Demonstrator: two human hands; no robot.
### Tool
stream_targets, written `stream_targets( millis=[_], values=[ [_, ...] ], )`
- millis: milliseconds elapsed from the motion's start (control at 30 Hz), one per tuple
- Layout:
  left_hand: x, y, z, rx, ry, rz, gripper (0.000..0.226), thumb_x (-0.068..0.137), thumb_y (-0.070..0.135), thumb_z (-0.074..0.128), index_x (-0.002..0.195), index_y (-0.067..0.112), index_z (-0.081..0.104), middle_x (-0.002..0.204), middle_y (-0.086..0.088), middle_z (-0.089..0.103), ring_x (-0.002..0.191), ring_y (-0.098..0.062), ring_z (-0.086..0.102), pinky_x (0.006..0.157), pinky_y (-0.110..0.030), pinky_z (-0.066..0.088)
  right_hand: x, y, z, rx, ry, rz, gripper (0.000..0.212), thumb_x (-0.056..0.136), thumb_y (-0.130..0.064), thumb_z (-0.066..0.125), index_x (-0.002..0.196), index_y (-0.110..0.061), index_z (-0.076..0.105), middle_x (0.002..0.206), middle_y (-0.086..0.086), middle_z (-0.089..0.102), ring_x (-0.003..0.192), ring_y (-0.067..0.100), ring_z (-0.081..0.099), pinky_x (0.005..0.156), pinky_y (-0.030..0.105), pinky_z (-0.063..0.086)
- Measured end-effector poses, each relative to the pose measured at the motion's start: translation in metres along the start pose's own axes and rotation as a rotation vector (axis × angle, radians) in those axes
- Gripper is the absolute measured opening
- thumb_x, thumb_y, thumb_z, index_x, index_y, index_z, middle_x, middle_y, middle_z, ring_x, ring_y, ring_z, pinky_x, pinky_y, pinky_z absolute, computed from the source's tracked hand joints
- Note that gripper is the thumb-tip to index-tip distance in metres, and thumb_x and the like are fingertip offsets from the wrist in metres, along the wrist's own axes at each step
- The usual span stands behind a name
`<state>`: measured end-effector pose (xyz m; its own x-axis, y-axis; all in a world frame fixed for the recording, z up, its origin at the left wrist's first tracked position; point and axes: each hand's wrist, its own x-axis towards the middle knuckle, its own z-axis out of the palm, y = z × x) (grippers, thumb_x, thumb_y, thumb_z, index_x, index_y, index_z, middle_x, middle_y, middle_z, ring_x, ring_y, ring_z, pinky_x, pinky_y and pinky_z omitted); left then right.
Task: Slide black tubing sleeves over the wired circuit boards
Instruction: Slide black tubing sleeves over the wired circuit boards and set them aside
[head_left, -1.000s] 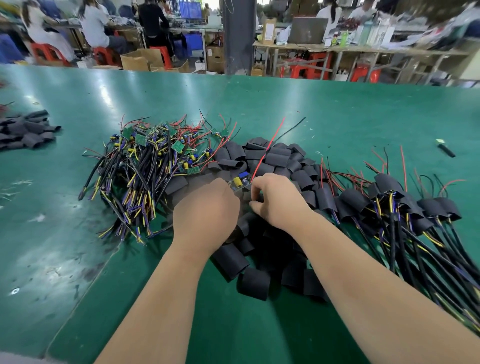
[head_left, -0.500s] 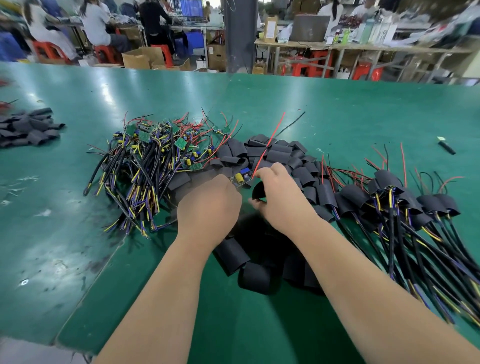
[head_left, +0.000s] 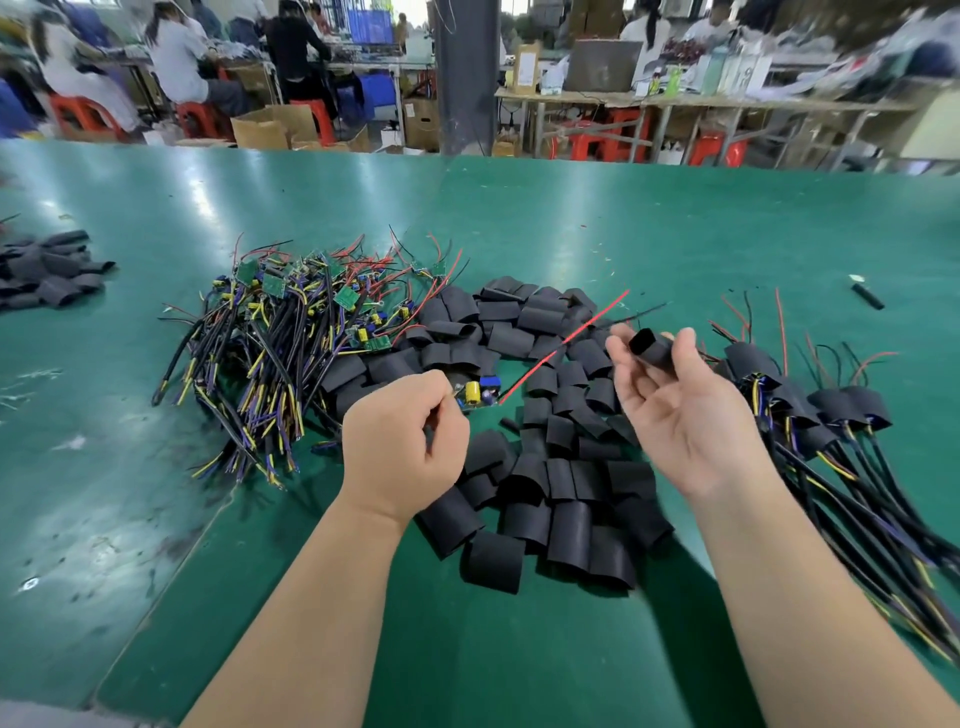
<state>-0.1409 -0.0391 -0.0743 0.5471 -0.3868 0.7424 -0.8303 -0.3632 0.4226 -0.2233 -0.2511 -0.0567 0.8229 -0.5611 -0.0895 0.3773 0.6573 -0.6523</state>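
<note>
1. Now the left grip (head_left: 405, 441) is clenched, pinching a wired circuit board (head_left: 475, 392) over the loose sleeves (head_left: 545, 483) on the counter (head_left: 519, 218).
2. The right grip (head_left: 680, 415) pinches one black sleeve (head_left: 649, 348) at its fingertips, apart from the board.
3. That sleeve lies at two o'clock from the board. The board's red lead (head_left: 582, 330) runs that way, so threading likely starts there.

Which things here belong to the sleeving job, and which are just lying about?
Job: left hand gripping a circuit board; right hand pinching a black sleeve; loose sleeve pile; bare wired boards; sleeved boards.
Lying about: small black stick; far-left black heap; cardboard boxes.
</note>
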Motion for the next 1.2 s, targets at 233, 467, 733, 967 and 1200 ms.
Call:
stream_targets(
  millis=[233,467,733,967,1200],
  values=[
    [-0.001,0.001,0.001,-0.04,-0.023,0.021,0.032,0.082,0.017,0.035,0.053,0.004,0.03,0.047,-0.007,0.026,0.044,-0.024,0.023,0.043,-0.036,0.019,-0.009,-0.003,0.007,0.11,-0.082,0.022,0.018,0.1,-0.03,0.042,0.095,-0.017,0.052,0.096,0.017,0.073,0.089,0.023,0.072,0.079,0.026,0.057],
    [-0.001,0.003,0.001,-0.084,0.003,0.048,0.024,0.08,0.014,0.035,0.059,0.018,0.025,0.053,0.005,0.02,0.047,-0.018,0.019,0.046,-0.032,0.015,-0.008,-0.006,0.004,0.13,0.03,0.006,0.026,0.1,-0.027,0.045,0.083,-0.009,0.054,0.088,0.017,0.073,0.089,0.024,0.072,0.073,0.025,0.058],
    [-0.001,0.003,0.002,-0.106,-0.018,0.045,0.024,0.08,0.015,0.036,0.058,0.018,0.025,0.052,0.004,0.02,0.047,-0.018,0.019,0.045,-0.033,0.015,-0.012,-0.006,0.009,0.248,0.01,0.021,0.025,0.098,-0.026,0.049,0.086,-0.005,0.055,0.092,0.02,0.071,0.092,0.028,0.071,0.082,0.033,0.058],
    [-0.001,0.002,0.002,-0.098,-0.03,0.028,0.023,0.079,0.016,0.036,0.058,0.019,0.025,0.051,0.003,0.021,0.046,-0.021,0.021,0.045,-0.034,0.016,-0.02,-0.011,0.012,0.108,-0.105,0.026,0.028,0.077,-0.036,0.06,0.096,-0.016,0.054,0.085,0.009,0.073,0.08,0.019,0.072,0.071,0.023,0.057],
    [0.0,0.001,0.001,-0.039,-0.053,-0.002,0.025,0.078,0.019,0.035,0.055,0.017,0.027,0.048,-0.001,0.023,0.044,-0.025,0.024,0.042,-0.036,0.019,-0.023,-0.013,0.013,0.107,-0.161,0.037,0.033,0.079,-0.038,0.058,0.103,-0.017,0.053,0.081,0.006,0.073,0.076,0.018,0.071,0.066,0.021,0.056]
  ],
)
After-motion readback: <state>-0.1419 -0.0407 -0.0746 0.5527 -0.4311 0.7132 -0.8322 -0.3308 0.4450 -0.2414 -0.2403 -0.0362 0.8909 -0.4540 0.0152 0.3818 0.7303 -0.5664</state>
